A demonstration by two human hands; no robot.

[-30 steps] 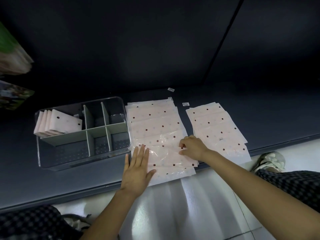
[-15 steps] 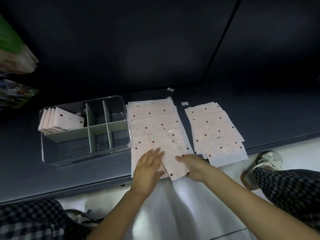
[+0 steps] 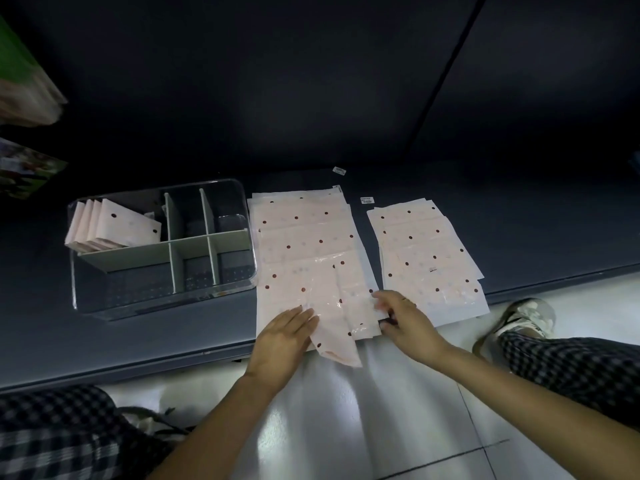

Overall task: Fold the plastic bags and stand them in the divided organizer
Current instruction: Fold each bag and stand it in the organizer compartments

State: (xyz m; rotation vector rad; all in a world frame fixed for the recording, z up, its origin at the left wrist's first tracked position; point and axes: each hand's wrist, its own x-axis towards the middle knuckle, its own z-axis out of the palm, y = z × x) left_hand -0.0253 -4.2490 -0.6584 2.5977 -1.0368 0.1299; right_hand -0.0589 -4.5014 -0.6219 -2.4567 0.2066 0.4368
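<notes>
Clear divided organizer (image 3: 162, 244) sits toward the left of the dark shelf (image 3: 519, 237), near its front edge. Folded bags (image 3: 110, 225) stand in its back-left compartment; the other compartments look bare. Just right of the organizer: main stack of pink dotted bags (image 3: 301, 237), flat. The top bag (image 3: 332, 306), partly folded, overhangs the shelf's front edge. Left hand (image 3: 282, 337) lies flat on its left part, fingers straight. Right hand (image 3: 401, 317), apart from the left, pinches the bag's right edge. Second stack (image 3: 426, 251) lies further right, near the front edge. Two small labels (image 3: 367, 200) behind the stacks.
</notes>
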